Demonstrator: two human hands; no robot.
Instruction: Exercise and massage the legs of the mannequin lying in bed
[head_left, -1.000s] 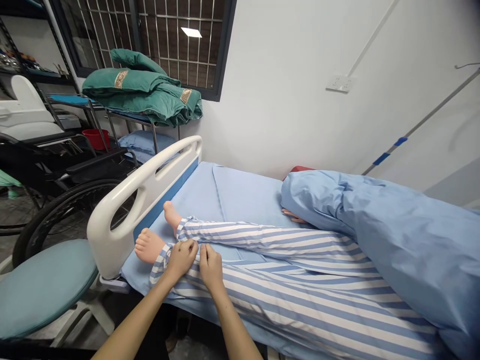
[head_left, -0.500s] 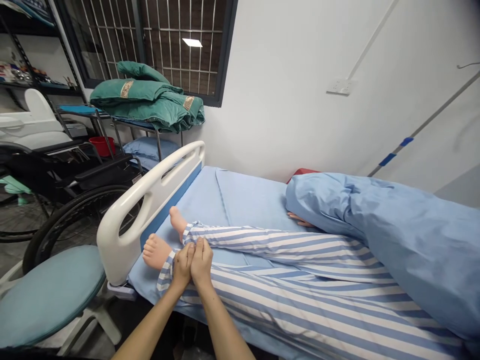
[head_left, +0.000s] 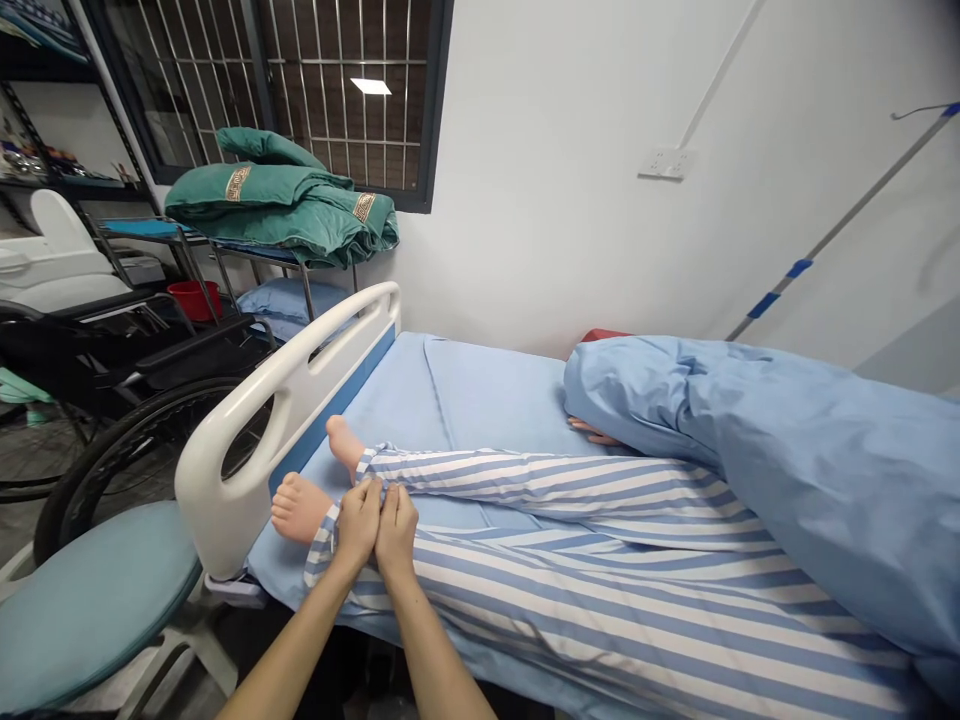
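Observation:
A manikin lies on a hospital bed (head_left: 487,400) in blue-and-white striped trousers (head_left: 570,560), its bare feet (head_left: 300,505) pointing at the white footboard (head_left: 255,420). My left hand (head_left: 358,520) and my right hand (head_left: 396,532) press together side by side at the near trouser leg's cuff, just behind the near foot. Both have their fingers curled and pinch the striped fabric. A light blue quilt (head_left: 750,450) covers the manikin's upper body at the right.
A black wheelchair (head_left: 127,390) and a teal cushioned chair (head_left: 82,590) stand left of the bed. Folded green blankets (head_left: 285,200) lie on a metal rack by the barred window. A white wall with a socket (head_left: 664,162) runs behind the bed.
My hands, apart on the cuff a second ago, have come together and stay pressed side by side on the fabric. The view has shifted slightly.

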